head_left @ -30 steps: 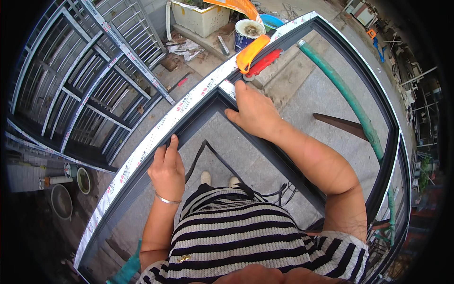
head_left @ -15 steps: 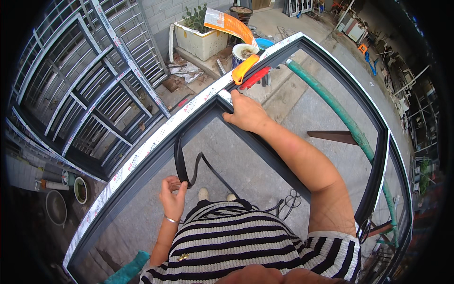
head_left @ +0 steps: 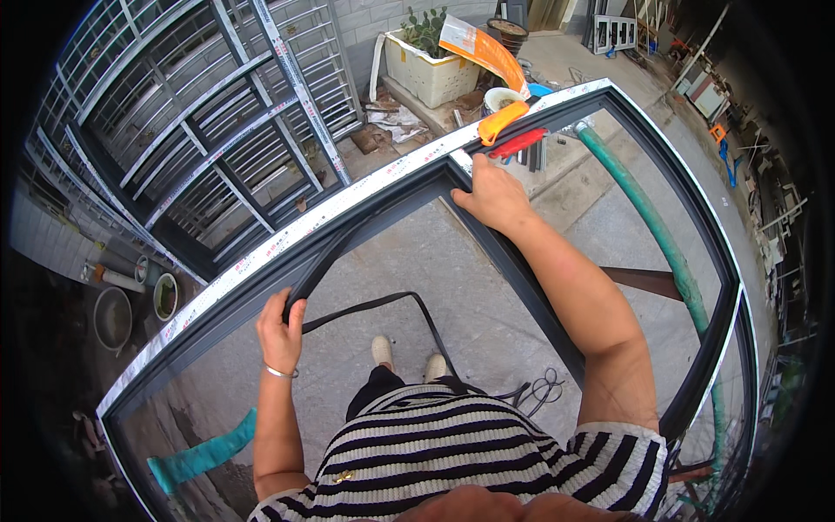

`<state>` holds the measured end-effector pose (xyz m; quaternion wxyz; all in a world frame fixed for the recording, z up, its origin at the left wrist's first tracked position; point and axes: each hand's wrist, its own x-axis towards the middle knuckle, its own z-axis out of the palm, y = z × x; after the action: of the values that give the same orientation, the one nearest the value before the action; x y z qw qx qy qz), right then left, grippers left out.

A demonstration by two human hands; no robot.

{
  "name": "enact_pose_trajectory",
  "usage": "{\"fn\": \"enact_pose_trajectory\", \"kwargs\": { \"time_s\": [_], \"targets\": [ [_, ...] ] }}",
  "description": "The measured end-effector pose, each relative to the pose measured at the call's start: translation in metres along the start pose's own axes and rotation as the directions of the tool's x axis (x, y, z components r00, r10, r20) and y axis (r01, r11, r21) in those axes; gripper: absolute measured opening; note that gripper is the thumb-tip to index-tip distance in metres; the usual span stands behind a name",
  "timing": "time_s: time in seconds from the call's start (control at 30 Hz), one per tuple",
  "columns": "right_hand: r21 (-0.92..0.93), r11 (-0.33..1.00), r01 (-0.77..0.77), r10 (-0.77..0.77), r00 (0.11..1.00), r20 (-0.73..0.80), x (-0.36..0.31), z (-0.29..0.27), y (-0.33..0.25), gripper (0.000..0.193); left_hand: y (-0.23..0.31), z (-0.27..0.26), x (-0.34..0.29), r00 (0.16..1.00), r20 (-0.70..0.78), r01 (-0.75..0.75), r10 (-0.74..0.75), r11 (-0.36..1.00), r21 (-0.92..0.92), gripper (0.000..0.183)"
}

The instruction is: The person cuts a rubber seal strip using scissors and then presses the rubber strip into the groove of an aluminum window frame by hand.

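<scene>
- Two hands work: the left hand's (head_left: 280, 335) grip is clamped on a black strip (head_left: 320, 263), fingers curled round it at the frame's near left.
- Half a second ago the strip hung in a narrow loop; the hand has since moved left, drawing it out straighter, so more of it slants close beside the frame's (head_left: 391, 175) left rail.
- Slack runs from that hand across the opening and back toward the person's waist.
- The right hand (head_left: 496, 198) has stayed at the far end of the crossbar (head_left: 524, 278), thumb on its left side; I cannot tell whether its grip closes round the bar.
- Just beyond lie an orange handle (head_left: 503, 123) and a red handle (head_left: 519, 143).
- Green bars (head_left: 644, 204) pass below the frame, probably supporting it over the concrete floor (head_left: 400, 252).
- Farther out: metal grilles (head_left: 294, 78) left, a cactus planter (head_left: 426, 76) far, clutter right.
</scene>
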<state>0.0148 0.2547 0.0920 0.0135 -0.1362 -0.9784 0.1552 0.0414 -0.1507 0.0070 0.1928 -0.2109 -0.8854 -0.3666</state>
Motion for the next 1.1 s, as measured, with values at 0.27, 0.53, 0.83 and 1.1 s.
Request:
{"fn": "enact_pose_trajectory", "kwargs": {
  "time_s": [0.27,0.53,0.83,1.1],
  "targets": [
    [-0.535,0.834,-0.133,-0.164,0.866,-0.472,0.033,0.061,-0.008,0.043,0.060,-0.032,0.031,0.992,0.060,-0.114,0.111,0.993,0.040,0.024],
    [-0.393,0.874,-0.286,0.064,0.870,-0.490,0.020,0.056,-0.035,0.028,0.032,-0.018,0.020,0.996,0.082,-0.007,0.022,0.985,-0.174,0.027],
    [-0.363,0.861,-0.355,0.161,0.869,-0.468,0.014,0.051,-0.040,0.046,0.011,-0.013,0.033,0.979,0.040,-0.187,0.202,0.955,-0.232,0.024],
    [-0.345,0.917,-0.202,-0.028,0.828,-0.560,0.002,0.052,-0.044,0.047,-0.003,-0.016,0.037,0.971,0.051,-0.219,0.232,0.958,-0.188,0.025]
  ]
}}
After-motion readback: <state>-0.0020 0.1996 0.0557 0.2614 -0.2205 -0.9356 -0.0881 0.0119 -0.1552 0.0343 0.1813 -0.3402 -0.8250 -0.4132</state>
